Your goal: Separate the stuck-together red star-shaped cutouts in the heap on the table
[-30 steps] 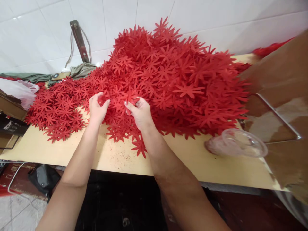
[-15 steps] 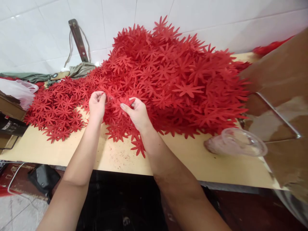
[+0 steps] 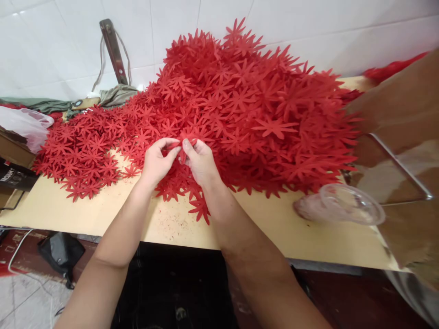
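A large heap of red star-shaped flower pieces covers much of the pale table. In front of the heap, my left hand and my right hand meet with their fingertips nearly touching. Both pinch one red flower piece, whose petals show between the fingers; my fingers hide much of it. A single piece hangs off the heap's front edge, left of my right forearm.
A clear plastic cup lies tipped at the right beside a brown cardboard box. At the left are a plastic bag and a black box. A metal bracket and green cloth are behind.
My left hand has moved right, next to my right hand, so the gap between them has closed. A small red piece now shows on the table left of my left hand. The view has shifted slightly.
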Demonstrator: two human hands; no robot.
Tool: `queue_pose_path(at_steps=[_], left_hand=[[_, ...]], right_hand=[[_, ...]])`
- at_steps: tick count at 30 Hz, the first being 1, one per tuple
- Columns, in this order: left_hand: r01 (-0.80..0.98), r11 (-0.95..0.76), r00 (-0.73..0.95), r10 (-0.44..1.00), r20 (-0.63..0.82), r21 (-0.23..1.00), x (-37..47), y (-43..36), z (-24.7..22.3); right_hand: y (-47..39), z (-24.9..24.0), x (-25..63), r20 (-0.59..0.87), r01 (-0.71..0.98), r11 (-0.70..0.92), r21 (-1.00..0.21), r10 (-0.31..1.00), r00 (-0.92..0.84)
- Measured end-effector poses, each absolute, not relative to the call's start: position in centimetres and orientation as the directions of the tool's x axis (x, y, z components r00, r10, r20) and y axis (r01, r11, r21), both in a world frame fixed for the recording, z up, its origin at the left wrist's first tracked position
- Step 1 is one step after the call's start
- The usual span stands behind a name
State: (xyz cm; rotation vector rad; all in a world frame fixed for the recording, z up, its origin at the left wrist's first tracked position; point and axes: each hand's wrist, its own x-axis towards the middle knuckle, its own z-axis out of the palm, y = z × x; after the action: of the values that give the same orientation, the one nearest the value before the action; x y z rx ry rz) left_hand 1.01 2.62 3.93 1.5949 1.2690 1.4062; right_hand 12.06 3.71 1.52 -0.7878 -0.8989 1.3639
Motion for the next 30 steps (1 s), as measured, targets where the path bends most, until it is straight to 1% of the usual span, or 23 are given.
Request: queue_pose_path(at_steps=[2,4,8,10,11,12,14,15,16,17,18,19,20,22,23,24,26,28,30], left_hand=[[0.168,-0.289,-0.122,0.943,0.311,0.942,1.3,2.8,3.7],[0.09,-0.262,-0.171,0.946,0.274,0.961,1.2,3.2,3.6],[-0.12,-0.146,-0.203,0.972,0.12,0.982,0.2,3.7,3.4],[-0.171,-0.109,-0.221,0.973,0.07,0.979,-0.8,4.1,3.2],[-0.148,-0.119,-0.244,0.967,0.08,0.982,-1.4,4.3,3.0],[-0.089,-0.152,-0.285,0.951,0.121,0.984,-2.1,4.6,2.8],[0.121,-0.258,-0.394,0.874,0.285,0.958,-3.3,5.0,2.6],[0.239,-0.31,-0.43,0.816,0.387,0.92,-3.8,5.1,2.5],[0.335,-0.356,-0.44,0.76,0.479,0.873,-4.1,5.0,2.6],[0.392,-0.395,-0.422,0.725,0.544,0.831,-4.2,4.9,2.7],[0.4,-0.426,-0.378,0.73,0.57,0.811,-4.0,4.6,2.8],[0.368,-0.447,-0.306,0.77,0.56,0.815,-3.5,4.2,3.0],[0.311,-0.447,-0.211,0.828,0.519,0.839,-2.9,3.7,3.2],[0.196,-0.369,-0.02,0.925,0.38,0.908,-1.5,3.0,3.3],[0.152,-0.328,0.025,0.944,0.328,0.932,-0.8,2.7,3.3],[0.106,-0.293,0.046,0.956,0.29,0.95,-0.3,2.6,3.2],[-0.002,-0.253,0.023,0.967,0.253,0.967,0.1,2.7,3.0],[-0.117,-0.222,-0.027,0.975,0.221,0.968,-0.2,2.9,2.9],[-0.188,-0.2,-0.067,0.979,0.19,0.962,-0.7,3.0,3.0]], right_hand=[[3.5,1.6,12.0,0.049,-0.471,0.031,-0.882,0.998,-0.026],[3.4,1.7,11.9,0.052,-0.476,0.021,-0.879,0.997,-0.051],[3.4,1.5,12.1,0.065,-0.467,0.027,-0.884,0.996,-0.064],[3.4,1.5,12.2,0.042,-0.465,0.014,-0.885,0.998,-0.051],[3.4,1.5,12.2,0.032,-0.466,0.009,-0.885,0.999,-0.041],[3.4,1.6,12.2,0.023,-0.468,0.006,-0.884,0.999,-0.03],[3.3,1.8,12.2,0.013,-0.466,0.007,-0.885,1.0,-0.011],[3.2,1.9,12.1,0.015,-0.458,0.013,-0.889,1.0,0.0],[3.2,1.9,12.0,0.022,-0.446,0.024,-0.895,1.0,0.011],[3.1,1.9,12.0,0.033,-0.429,0.038,-0.903,0.999,0.017],[3.1,1.9,11.9,0.051,-0.409,0.056,-0.911,0.998,0.022],[3.0,1.9,11.9,0.074,-0.389,0.077,-0.918,0.997,0.024],[3.0,1.8,11.9,0.097,-0.37,0.097,-0.924,0.995,0.018],[3.2,1.5,11.9,0.129,-0.344,0.119,-0.931,0.992,-0.004],[3.2,1.3,12.0,0.134,-0.337,0.123,-0.934,0.991,-0.01],[3.3,1.2,12.0,0.131,-0.334,0.119,-0.935,0.991,-0.015],[3.3,1.1,12.0,0.114,-0.339,0.089,-0.937,0.992,-0.054],[3.1,1.2,12.0,0.091,-0.358,0.034,-0.933,0.985,-0.145],[2.9,1.4,12.0,0.085,-0.381,-0.012,-0.925,0.968,-0.236]])
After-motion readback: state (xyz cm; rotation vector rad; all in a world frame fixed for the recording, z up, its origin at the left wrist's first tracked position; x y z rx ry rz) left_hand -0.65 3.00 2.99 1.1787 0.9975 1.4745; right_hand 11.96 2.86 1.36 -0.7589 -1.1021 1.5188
